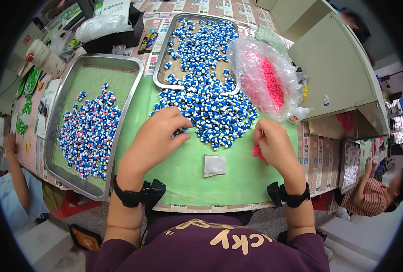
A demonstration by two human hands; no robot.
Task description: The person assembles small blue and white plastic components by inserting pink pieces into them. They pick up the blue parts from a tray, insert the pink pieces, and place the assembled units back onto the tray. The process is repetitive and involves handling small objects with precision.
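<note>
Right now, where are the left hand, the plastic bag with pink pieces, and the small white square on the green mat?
left hand (158, 136), head view, back of the hand.
plastic bag (251, 61), head view, clear upper side.
white square (215, 165), head view, its centre.

A heap of small blue-and-white pieces (210, 109) lies on the green mat, with small pink pieces (257, 152) beside it.

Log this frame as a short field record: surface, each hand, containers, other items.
surface: green mat on a table
left hand: fingers on the edge of the loose pile of small blue-and-white pieces
right hand: pinching, contents unclear, beside small pink pieces
containers: left metal tray with blue, white and pink pieces; far metal tray; clear plastic bag of pink pieces
other: small white square packet
</note>
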